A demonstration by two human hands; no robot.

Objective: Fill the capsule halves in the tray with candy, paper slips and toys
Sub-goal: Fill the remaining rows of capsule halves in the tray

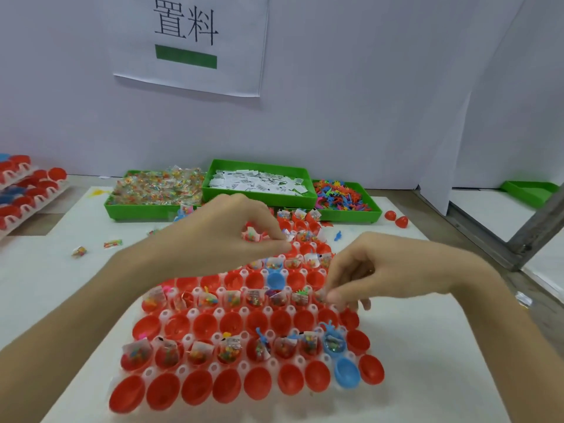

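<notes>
A white tray (189, 314) in front of me holds rows of red capsule halves (207, 325) and a few blue ones (346, 372). Some rows carry candy packets, paper slips and small toys; other rows are bare. My left hand (225, 230) hovers over the tray's far rows with fingers curled, holding a bundle of candy packets and slips (251, 235). My right hand (363, 273) is over the right end of a middle row, its fingertips pinching something small that is blurred.
Three green bins stand at the back: candy packets (155, 190), paper slips (259, 181) and coloured toys (341, 196). Stacked trays of red halves (27, 190) sit far left. Loose candy packets (113, 243) and two red halves (396, 218) lie on the table.
</notes>
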